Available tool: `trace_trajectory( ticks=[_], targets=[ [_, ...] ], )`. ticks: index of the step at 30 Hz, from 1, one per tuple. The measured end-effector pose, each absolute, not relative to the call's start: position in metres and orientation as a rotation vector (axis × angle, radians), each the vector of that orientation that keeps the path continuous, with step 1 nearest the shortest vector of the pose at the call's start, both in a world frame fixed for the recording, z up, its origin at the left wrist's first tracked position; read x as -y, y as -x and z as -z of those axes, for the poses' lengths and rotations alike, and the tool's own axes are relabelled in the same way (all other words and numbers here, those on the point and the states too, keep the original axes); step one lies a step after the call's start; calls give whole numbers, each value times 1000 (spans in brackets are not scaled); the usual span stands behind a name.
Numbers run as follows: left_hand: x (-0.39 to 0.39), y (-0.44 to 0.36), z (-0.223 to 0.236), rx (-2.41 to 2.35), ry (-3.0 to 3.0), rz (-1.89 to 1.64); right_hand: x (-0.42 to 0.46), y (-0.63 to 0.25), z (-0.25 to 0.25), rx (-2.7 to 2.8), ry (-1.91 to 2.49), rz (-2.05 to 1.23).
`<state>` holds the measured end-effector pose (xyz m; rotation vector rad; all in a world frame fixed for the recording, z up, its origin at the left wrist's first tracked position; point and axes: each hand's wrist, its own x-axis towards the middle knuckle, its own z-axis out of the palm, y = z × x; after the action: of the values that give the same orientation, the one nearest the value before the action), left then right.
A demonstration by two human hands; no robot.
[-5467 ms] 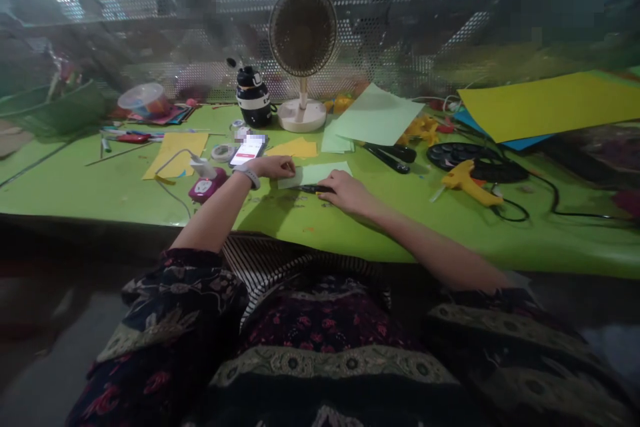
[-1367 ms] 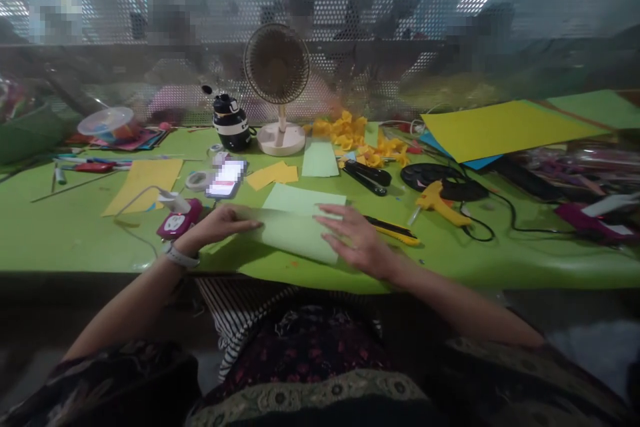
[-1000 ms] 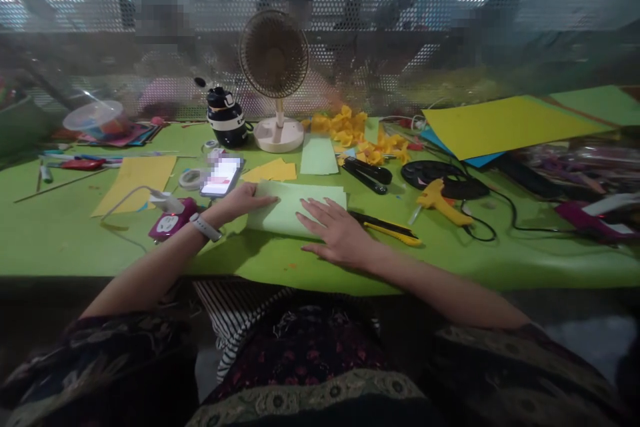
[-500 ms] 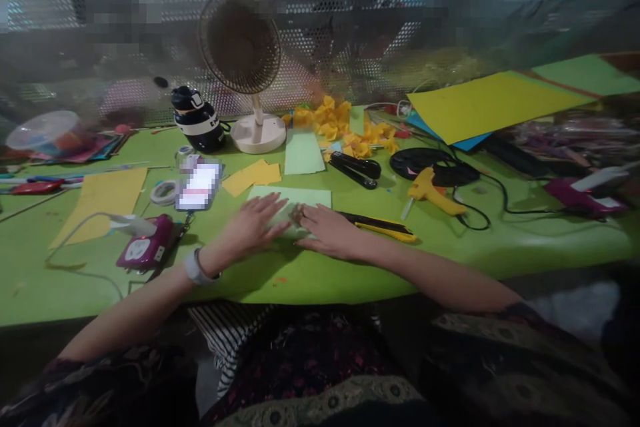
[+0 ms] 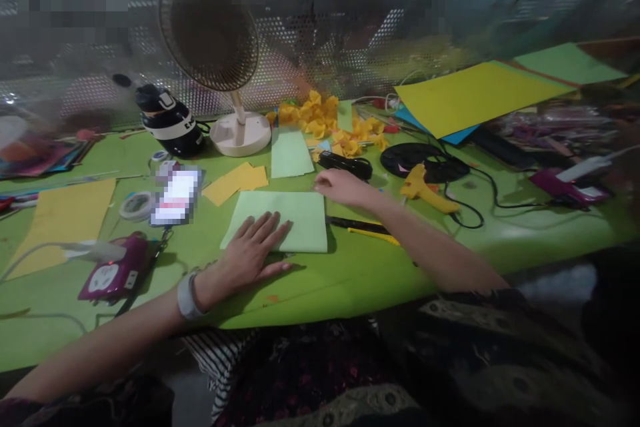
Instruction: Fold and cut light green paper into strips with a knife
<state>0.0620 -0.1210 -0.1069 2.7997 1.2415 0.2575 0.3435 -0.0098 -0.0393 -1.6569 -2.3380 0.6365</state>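
Note:
My left hand (image 5: 257, 247) lies flat with fingers spread on a light green sheet of paper (image 5: 305, 223), which looks folded. Just beyond the sheet's far right corner is my right hand (image 5: 343, 187), its fingers curled together; whatever they may hold is hidden. Right behind it lies a black stapler (image 5: 350, 164). A yellow and black utility knife (image 5: 370, 227) rests beside the sheet, partly under my right forearm. Farther right a yellow glue gun (image 5: 427, 190) lies next to a black round tray (image 5: 400, 159).
Orange crepe-paper pieces (image 5: 320, 117) and a light green paper stack (image 5: 291, 153) lie behind. At the left are a fan (image 5: 240, 133), a bottle (image 5: 170, 123), a phone (image 5: 176, 197), a tape roll (image 5: 137, 206) and a purple power adapter (image 5: 115, 273). Large yellow sheets (image 5: 475, 97) sit back right.
Both hands were together on the paper. Now the right hand has moved away toward the stapler, while the left stays flat on the paper, which shows more fully. The view has shifted slightly.

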Motion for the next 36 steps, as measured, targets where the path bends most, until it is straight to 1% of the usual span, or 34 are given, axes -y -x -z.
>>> trace_trajectory(
  ticks=[3,8,14,16,20,24,30,36],
  targets=[
    [120,-62,107,-1249,-2807,-235,6,-337,47,2336,1694,-637],
    [117,-64,107,-1229,-2808,-226,7,-338,55,2214,1675,-748],
    [114,-62,104,-1236,-2767,-253,6,-344,59,2146,1430,-855],
    [108,-58,94,-1308,-2735,-339,7,-344,57,2082,1352,-839],
    [90,-51,63,-1568,-2682,-643,15,-342,47,2020,1199,-837],
    [79,-63,44,-1644,-2697,-657,28,-338,39,2037,1118,-789],
    [75,-87,56,-1696,-2696,-708,38,-335,40,2031,1094,-684],
    [73,-90,64,-1756,-2697,-747,40,-333,42,2012,1077,-699]
  ],
)
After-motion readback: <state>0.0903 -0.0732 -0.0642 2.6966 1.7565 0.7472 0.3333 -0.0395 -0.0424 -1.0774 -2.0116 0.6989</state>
